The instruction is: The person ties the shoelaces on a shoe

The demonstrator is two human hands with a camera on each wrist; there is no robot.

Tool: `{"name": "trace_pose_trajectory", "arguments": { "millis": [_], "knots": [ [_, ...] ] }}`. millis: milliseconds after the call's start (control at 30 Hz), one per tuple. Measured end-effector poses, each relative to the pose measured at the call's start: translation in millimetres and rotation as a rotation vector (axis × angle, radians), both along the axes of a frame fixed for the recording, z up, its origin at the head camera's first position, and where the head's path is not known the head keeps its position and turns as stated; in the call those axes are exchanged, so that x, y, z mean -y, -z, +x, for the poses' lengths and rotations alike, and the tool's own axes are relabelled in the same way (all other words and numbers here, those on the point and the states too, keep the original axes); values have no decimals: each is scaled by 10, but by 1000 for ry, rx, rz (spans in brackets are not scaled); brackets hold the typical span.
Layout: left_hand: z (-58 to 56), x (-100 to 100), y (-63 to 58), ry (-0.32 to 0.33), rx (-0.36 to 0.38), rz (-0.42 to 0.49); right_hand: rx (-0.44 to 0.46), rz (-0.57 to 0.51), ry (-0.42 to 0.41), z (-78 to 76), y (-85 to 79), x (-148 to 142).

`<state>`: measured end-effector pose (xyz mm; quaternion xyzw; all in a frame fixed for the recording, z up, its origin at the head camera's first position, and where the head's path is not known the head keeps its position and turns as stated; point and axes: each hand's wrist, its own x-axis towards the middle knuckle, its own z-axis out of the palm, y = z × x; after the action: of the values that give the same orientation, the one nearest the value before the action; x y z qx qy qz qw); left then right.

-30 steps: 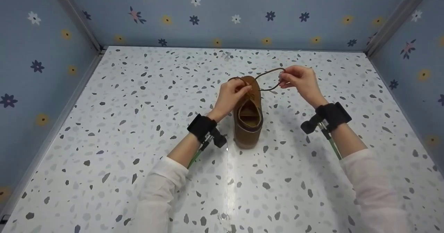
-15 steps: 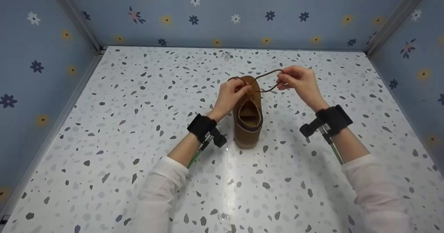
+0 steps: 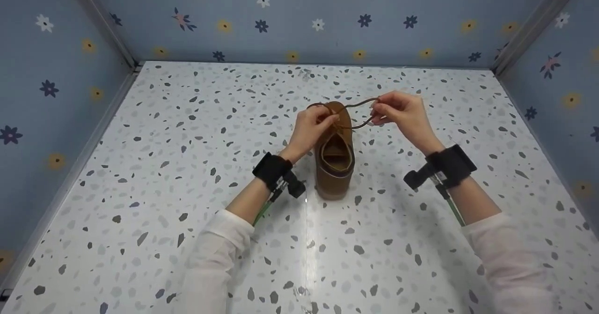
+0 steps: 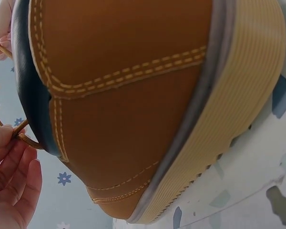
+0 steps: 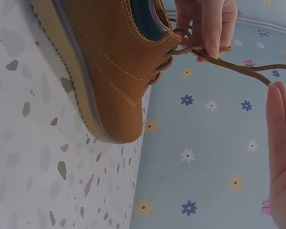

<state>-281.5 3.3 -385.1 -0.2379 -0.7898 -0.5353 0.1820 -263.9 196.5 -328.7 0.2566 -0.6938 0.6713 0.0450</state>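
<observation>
A brown leather shoe [image 3: 333, 183] with a pale ridged sole [image 4: 248, 62] stands upright on the speckled surface, its toe pointing away. Over its lacing my left hand [image 3: 309, 129] pinches the brown shoelace [image 5: 183, 51] between thumb and fingers. To the right of the shoe, my right hand [image 3: 405, 113] pinches a loop of the same lace [image 3: 360, 102], and both strands run back toward the left hand. In the right wrist view the lace strands cross at the left fingertips [image 5: 213, 45]. Part of the shoe's front is hidden behind the left hand in the head view.
Blue flowered panels [image 3: 290, 19] rise at the back and on both sides of the white speckled tabletop [image 3: 164, 131]. A black strap with a small camera sits on each wrist, the left strap [image 3: 272, 171] close to the shoe's heel.
My right hand has come slightly left and toward me, so the lace loop hangs a little slacker and lower. The left hand and the shoe stay in place.
</observation>
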Motion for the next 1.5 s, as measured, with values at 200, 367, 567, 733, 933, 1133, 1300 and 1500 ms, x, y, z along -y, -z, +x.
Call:
{"name": "trace_pose_trajectory", "arguments": {
  "millis": [200,367,567,733,933,1133,1300,1500],
  "knots": [
    [-102,11,99,-6,-19,-38,15,-5,-12,35,12,63],
    [-100,13,96,-11,-24,-48,0,19,-3,55,25,102],
    [-97,19,101,-31,-36,-96,-12,28,-14,60,62,108],
    [-91,22,96,-31,-46,-101,33,14,-26,-161,346,10],
    [-91,20,89,-31,-45,-100,43,33,-90,-556,890,-167],
    [-87,21,81,-27,-36,-95,46,76,-110,-537,957,-128],
    [-84,20,83,-21,-22,-86,30,140,-124,-544,1024,-116],
    [-83,18,92,-12,-26,-69,39,174,-82,-337,825,27]
  ]
}}
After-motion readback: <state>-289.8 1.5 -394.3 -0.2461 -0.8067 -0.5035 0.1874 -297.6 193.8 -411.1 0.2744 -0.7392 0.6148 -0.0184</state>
